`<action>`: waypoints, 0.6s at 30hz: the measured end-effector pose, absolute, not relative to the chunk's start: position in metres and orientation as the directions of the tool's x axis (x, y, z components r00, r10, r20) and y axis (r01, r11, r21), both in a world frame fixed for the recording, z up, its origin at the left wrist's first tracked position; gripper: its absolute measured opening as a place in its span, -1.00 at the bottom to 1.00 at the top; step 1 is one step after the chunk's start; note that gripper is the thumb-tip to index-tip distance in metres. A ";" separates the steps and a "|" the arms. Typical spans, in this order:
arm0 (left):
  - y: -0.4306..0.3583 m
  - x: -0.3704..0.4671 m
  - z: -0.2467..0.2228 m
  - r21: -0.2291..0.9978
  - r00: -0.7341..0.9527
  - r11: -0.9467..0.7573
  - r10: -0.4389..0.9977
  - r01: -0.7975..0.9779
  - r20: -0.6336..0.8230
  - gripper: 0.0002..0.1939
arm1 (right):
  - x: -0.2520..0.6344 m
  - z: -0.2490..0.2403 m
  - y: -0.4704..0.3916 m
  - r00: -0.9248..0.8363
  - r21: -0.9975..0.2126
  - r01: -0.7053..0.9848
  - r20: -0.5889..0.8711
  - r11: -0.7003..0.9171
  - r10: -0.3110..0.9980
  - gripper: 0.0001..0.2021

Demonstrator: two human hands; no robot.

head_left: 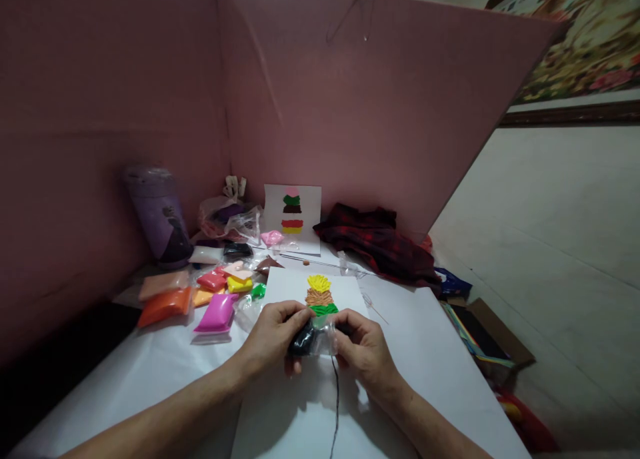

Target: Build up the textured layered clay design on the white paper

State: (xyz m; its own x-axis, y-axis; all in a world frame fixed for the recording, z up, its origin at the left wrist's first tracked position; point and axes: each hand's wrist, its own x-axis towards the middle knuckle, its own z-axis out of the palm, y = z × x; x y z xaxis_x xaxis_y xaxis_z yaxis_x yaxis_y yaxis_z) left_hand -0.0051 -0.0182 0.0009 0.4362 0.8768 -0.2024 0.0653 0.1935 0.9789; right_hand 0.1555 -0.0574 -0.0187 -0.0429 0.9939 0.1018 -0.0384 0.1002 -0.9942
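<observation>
My left hand [270, 329] is closed on the dark end of a small clear bag of black modelling clay [303, 341]. At the bag's other end, thumb and fingers of my right hand [366, 349] pinch the clear plastic. Behind the bag lies a white card [285, 289] bearing textured clay bands: yellow [319, 284], brown [320, 298] and green [324, 309]. The bag and my hands hide the card's near part. A thin dark cord [336, 392] runs from below the bag toward me.
Several bagged clays, including a magenta one [216, 314] and an orange one [165, 306], lie left. Behind them stands a purple tumbler [159, 216]. A second decorated card [311, 209] leans at the back beside dark red plaid cloth [375, 239]. A thin stick [377, 310] lies right.
</observation>
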 end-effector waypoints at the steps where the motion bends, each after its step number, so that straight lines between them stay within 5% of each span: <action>1: -0.018 -0.005 0.001 0.979 0.434 0.196 0.878 0.064 -0.204 -0.64 | 0.156 -0.019 -0.056 -0.029 -0.994 -0.067 0.088 0.086 0.996 -0.80; 8: -0.018 -0.007 0.002 0.976 0.400 0.216 0.892 0.038 -0.213 -0.62 | 0.159 -0.012 -0.053 0.081 -0.983 -0.176 0.043 0.057 0.996 -0.72; 18: -0.017 -0.006 0.002 0.973 0.402 0.230 0.888 0.034 -0.224 -0.61 | 0.164 -0.013 -0.055 0.129 -0.945 -0.253 0.180 0.208 0.975 -0.80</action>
